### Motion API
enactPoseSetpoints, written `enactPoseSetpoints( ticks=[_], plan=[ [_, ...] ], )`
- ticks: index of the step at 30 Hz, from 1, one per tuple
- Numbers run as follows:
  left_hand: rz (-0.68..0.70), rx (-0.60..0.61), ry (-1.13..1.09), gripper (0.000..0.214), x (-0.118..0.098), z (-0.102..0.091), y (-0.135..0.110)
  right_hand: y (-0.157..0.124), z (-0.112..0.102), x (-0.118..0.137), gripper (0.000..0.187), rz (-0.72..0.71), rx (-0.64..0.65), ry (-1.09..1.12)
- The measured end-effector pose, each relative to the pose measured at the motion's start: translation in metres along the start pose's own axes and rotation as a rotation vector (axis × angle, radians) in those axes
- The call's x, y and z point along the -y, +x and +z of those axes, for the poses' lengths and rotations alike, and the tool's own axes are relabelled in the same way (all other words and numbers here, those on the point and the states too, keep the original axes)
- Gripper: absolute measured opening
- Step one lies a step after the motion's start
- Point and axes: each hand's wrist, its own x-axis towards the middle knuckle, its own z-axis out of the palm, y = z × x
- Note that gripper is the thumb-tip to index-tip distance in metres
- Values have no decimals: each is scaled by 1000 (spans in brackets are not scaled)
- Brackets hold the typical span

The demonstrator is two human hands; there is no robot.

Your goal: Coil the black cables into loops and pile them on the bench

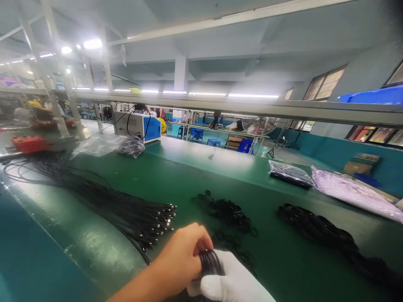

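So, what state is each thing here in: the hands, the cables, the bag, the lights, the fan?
Left hand: bare, gripping
Right hand: white-gloved, gripping
Cable coil: wound, held in both hands
Long cables: unwound, loosely bundled
Small black loops: loosely heaped
Clear plastic bag: crumpled
Ceiling light: lit
Fan: cannot tell if spinning

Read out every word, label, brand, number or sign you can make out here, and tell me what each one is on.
No text can be read anywhere in this picture.
Black cable coil in the hands: no lettering shows.
Grey-and-blue machine: any marking is too small to read.
Pale pink bag: any print is too blurred to read.
Clear-wrapped black package: no legible label.
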Motion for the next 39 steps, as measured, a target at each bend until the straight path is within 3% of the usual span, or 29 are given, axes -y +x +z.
enactPoseSetpoints(
  ticks=[2,5,9,12,15,17,19,22,25,27,30,34,39],
  plan=[
    [15,12,-54,25,3,0,0,1,2,1,30,-16,-34,-26],
    [155,-19,3,35,9,4,-1,3,2,1,18,-12,-113,-120],
    [244,-72,87,33,14,8,1,3,-1,-5,27,49,-83,-157],
    [200,-19,56,36,15,2,1,1,0,-9,37,70,-161,-43],
    [133,-6,23,45,17,-4,-7,-2,3,-11,41,-5,-271,240],
    [108,16,100,35,22,-1,-15,-4,4,-12,41,-50,-331,386],
    [154,50,246,19,28,7,-22,-4,4,-13,36,-98,-314,412],
    [282,58,392,16,32,15,-27,-5,2,-11,29,-147,-225,385],
    [187,65,227,10,26,6,-25,-6,-1,-9,30,-70,-129,403],
    [67,9,77,20,20,-6,-21,-6,-2,-7,31,-1,-49,417],
    [9,-34,52,24,15,-14,-11,-6,1,-7,30,40,-23,364],
    [17,-85,153,16,18,-2,-3,-5,3,-10,34,63,-69,251],
    [-51,-135,118,17,24,13,-4,-2,0,-9,37,148,-139,40]
  ],
)
